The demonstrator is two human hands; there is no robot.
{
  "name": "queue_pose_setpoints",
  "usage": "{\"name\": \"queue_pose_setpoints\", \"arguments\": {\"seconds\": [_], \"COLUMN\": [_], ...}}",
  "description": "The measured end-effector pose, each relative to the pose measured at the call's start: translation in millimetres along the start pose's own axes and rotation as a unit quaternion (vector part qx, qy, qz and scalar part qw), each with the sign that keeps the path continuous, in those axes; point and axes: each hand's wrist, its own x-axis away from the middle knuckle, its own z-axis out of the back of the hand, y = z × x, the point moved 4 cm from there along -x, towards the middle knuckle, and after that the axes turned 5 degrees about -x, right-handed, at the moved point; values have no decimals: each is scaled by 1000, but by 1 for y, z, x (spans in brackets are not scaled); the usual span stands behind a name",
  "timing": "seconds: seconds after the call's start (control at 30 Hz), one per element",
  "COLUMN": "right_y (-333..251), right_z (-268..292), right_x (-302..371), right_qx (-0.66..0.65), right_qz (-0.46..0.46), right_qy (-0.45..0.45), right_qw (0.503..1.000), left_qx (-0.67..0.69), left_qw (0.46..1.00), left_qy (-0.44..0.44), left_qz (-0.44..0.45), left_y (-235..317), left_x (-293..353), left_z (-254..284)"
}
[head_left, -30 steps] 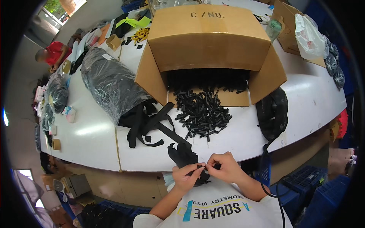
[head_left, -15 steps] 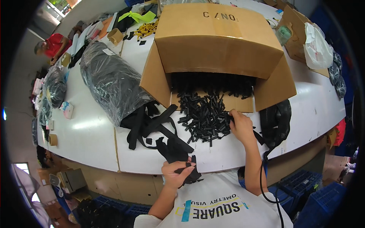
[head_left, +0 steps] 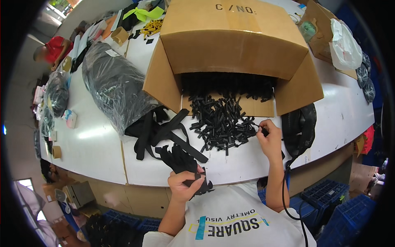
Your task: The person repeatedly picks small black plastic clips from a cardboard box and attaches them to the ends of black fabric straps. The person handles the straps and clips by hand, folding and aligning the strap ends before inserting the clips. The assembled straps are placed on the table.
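My left hand (head_left: 180, 186) is closed around a bundle of black fabric strips (head_left: 177, 159) at the table's front edge. The strips' ends fan out beyond the fingers. At the right side of a heap of small black tube-like pieces (head_left: 220, 123), my right hand (head_left: 271, 142) pinches a small black piece (head_left: 264, 131). Its exact kind is partly hidden by the fingers. The heap spills from the mouth of a cardboard carton (head_left: 234, 49) lying on its side. Wide black straps (head_left: 164, 133) lie crossed to the left of the heap.
A plastic-wrapped dark bundle (head_left: 113, 82) lies on the white table (head_left: 90, 140) at left. A black mesh-like roll (head_left: 298, 131) and a cable (head_left: 284, 185) are at right. Further right stands another carton (head_left: 319, 45) with a white plastic bag (head_left: 345, 47). A person in red (head_left: 55, 48) sits far left.
My right hand has moved slightly right, away from the heap, pinching a small black piece. My left hand has shifted a little left, its fingers now wrapped around the strips.
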Motion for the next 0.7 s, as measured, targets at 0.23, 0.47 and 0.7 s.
{"name": "queue_pose_setpoints", "arguments": {"seconds": [0.23, 0.47, 0.7], "right_y": [-5, -22, -62], "right_z": [-1, -4, -11], "right_x": [8, 28, 60], "right_qx": [-183, -335, -342], "right_qz": [-93, -105, 41], "right_qy": [-60, -80, -171], "right_qw": [977, 933, 923], "left_qx": [-7, -44, -86], "left_qw": [1000, 999, 994], "left_qy": [-2, -16, -52], "left_qz": [11, 23, 32], "left_y": [-1, 2, 10], "left_x": [4, 8, 11], "left_z": [-6, -14, -22]}}
